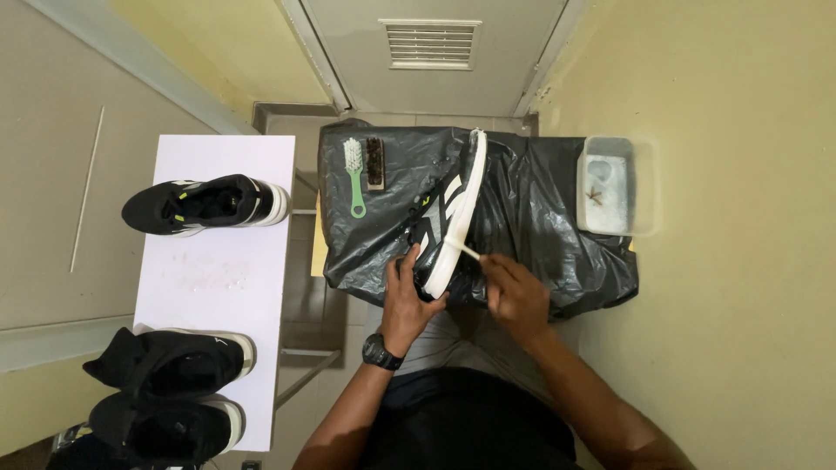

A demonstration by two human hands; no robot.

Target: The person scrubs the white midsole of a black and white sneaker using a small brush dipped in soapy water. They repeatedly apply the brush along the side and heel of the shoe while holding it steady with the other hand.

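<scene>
Draped over a low stand by the door: black plastic sheet (540, 200), wet and creased. To its left, well apart: white table (218, 261) bearing a spare shoe (205, 206) and, at the near end, a black pair (170, 365).

On the sheet, tipped on its side with the white sole edge turned up: black-and-white shoe (448, 218). Gripped at the heel end by the left hand (407, 300), fingers curled snugly round it. Right hand (515, 296) pinched closed on a thin pale brush (466, 250), its tip touching the sole edge.

Likely trouble: slick plastic letting the shoe skid under pressure; hard strokes flicking dirty drops onto the lap; a swinging elbow possibly tipping the tub (614, 184) off the right corner.

No packets, labels or signs to be seen. Only a clear rectangular tub with cloudy water, a green-handled brush (354, 178) beside a brown brush (375, 162) on the sheet's far left, and a pale slatted vent (430, 43) in the door.
</scene>
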